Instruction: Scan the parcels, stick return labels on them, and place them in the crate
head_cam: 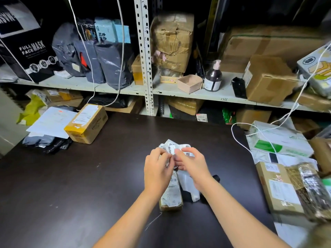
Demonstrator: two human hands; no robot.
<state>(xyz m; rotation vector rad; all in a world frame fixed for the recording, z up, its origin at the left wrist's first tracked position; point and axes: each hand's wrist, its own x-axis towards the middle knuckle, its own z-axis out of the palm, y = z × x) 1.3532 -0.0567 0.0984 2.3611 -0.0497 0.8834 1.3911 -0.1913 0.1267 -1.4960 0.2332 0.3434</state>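
- The left hand (157,167) is pinching the labels (172,144), its fingers curled on their left edge.
- The right hand (192,163) is pinching the same labels from the right, its fingertips close to the left hand's.
- The labels, a crumpled white bunch with dark print, are being held above the parcel's far end.
- The parcel (171,196), narrow and brown with a white slip, is lying on the worktop (89,176) below both hands.
- A white bag (190,188) is lying just beside it, on its right.
- A box (86,122) is sitting at the worktop's far left.

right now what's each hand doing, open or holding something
Left hand: pinching the white return labels.
Right hand: pinching the same labels.
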